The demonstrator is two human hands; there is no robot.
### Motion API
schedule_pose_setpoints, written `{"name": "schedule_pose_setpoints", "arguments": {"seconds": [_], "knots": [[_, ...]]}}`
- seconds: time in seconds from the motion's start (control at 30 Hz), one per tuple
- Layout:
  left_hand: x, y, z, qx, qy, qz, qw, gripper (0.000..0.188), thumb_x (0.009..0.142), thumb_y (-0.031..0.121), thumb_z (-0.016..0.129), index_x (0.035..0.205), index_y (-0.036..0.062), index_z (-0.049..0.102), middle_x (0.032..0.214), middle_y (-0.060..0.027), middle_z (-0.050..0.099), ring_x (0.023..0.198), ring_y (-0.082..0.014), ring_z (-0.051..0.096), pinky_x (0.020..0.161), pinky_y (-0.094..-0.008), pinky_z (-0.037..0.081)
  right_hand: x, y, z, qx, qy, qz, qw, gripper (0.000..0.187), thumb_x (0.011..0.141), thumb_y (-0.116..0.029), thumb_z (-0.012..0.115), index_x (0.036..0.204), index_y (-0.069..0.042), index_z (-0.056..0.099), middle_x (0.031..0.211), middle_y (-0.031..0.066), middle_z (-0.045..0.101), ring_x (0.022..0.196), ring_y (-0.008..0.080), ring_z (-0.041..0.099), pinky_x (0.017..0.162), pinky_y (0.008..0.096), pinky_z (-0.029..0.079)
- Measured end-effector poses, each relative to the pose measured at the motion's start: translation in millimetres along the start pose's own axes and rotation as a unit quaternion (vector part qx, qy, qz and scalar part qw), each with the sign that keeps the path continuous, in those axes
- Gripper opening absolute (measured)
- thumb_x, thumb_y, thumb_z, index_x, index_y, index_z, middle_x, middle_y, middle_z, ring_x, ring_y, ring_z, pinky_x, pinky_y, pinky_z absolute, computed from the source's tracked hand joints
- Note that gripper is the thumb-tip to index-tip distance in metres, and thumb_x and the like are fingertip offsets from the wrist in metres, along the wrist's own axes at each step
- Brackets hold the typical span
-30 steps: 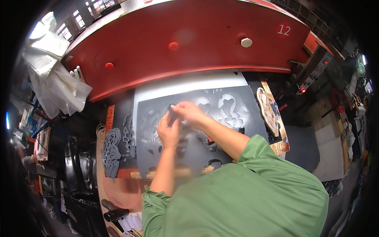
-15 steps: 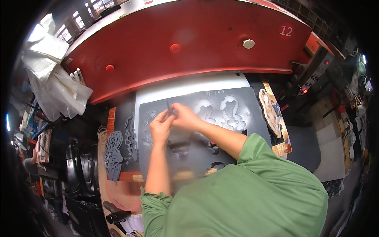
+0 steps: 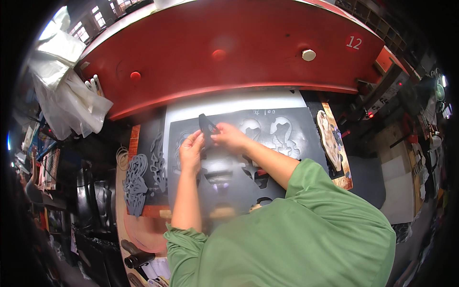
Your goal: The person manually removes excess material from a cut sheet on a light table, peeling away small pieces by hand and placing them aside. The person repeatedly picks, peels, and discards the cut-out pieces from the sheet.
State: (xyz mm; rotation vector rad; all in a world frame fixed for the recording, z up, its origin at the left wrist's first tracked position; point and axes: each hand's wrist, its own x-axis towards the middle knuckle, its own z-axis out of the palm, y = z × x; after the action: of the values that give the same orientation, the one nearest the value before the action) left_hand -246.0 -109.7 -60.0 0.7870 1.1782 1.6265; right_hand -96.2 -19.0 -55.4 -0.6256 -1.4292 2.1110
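And here's the small, dark-grey, rubbery-looking cut-out piece (image 3: 202, 122), up above the large, flat, dark-grey perforated sheet (image 3: 307, 136)! Left hand (image 3: 190, 149) pinches its lower end, right hand (image 3: 231, 138) its side; two-sided fingertip holding seemingly steadies it, though blur hides exact contact.

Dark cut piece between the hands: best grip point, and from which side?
Likely the upper end of the dark piece, pinched from the far side, toward the red panel. That end sticks up beyond the fingertips, while the left hand and right hand crowd its lower part from the near side.
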Motion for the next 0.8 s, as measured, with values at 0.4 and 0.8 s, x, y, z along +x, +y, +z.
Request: {"name": "schedule_pose_setpoints", "arguments": {"seconds": [0.4,0.8], "knots": [[-14,2,28,0.493,0.115,0.231,0.831,0.035,0.074,0.021,0.077,0.100,0.0001,0.068,0.092,-0.0116,0.066,0.079,-0.0216,0.063,0.074,-0.0315,0.051,-5,-19,0,0.028,0.006,0.079,0.996,0.017,0.093,-0.020,0.057,0.093,-0.003,0.059,0.079,0.0028,0.060,0.068,0.0096,0.055,0.060,0.0248,0.046],[-13,-15,20,0.387,0.071,0.235,0.889,0.014,0.083,0.013,0.068,0.087,-0.0009,0.068,0.075,-0.0095,0.062,0.069,-0.0170,0.059,0.064,-0.0290,0.046,-13,-33,4,-0.181,0.006,0.035,0.983,0.022,0.092,-0.027,0.060,0.083,-0.007,0.062,0.072,-0.0018,0.059,0.062,0.0061,0.049,0.055,0.0236,0.039]]}}
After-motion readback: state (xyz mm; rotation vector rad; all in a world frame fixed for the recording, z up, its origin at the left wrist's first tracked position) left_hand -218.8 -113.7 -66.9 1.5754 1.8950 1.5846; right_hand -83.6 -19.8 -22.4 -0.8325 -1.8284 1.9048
